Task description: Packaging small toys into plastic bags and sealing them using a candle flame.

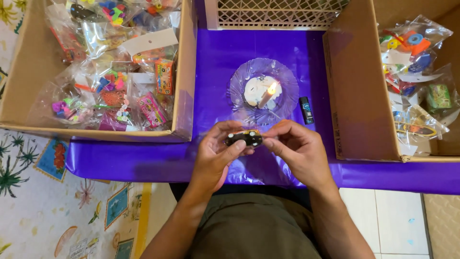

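Black toy car (245,138): centre of the frame — pinched between both hands over the purple table cover (215,57).
Left hand (218,152): thumb and fingers grasping the car's left end.
Right hand (296,149): fingertips gripping its right end.
Lit candle (267,96): just above, on a clear plate (287,81).
Cardboard boxes: upper left (28,72) and right (357,96) — holding bagged toys.

On my tabletop (143,163), a candle (267,95) stands on a plate (287,81) mid-tabletop, boxes (184,72) at left and right edges, lighter (306,110) beside the plate.

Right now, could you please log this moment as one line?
left hand: holds toy car | right hand: on car | lit candle beyond
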